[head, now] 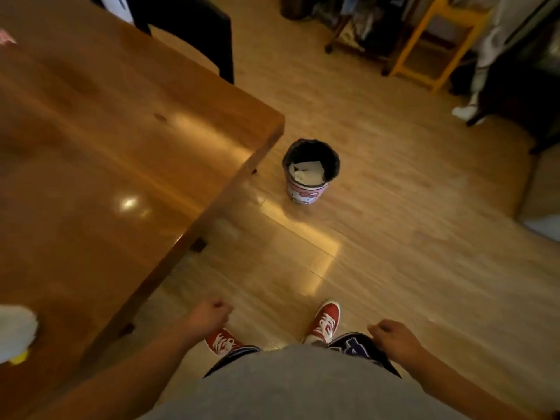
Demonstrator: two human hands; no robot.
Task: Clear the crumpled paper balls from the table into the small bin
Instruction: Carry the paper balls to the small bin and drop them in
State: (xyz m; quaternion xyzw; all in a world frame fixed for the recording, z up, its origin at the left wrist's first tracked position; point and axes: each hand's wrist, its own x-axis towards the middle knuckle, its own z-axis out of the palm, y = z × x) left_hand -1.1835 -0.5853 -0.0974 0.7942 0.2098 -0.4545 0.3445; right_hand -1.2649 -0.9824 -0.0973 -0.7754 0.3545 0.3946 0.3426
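Note:
The small bin (306, 192) stands on the floor just past the table's corner; it is pink and white with a cartoon print and a black liner. Crumpled white paper (307, 172) lies inside it. The wooden table (100, 165) fills the left half of the view, and I see no paper ball on the part that shows. My left hand (209, 316) hangs by the table's near edge with its fingers curled and nothing in it. My right hand (394, 338) hangs at my right hip, also curled and holding nothing. Both are well short of the bin.
A white fluffy thing with a yellow part (15, 331) lies at the table's near left edge. A dark chair (194, 28) stands behind the table. A yellow wooden rack (436, 40) and dark furniture (533, 86) line the far right. Wooden floor surrounds the bin.

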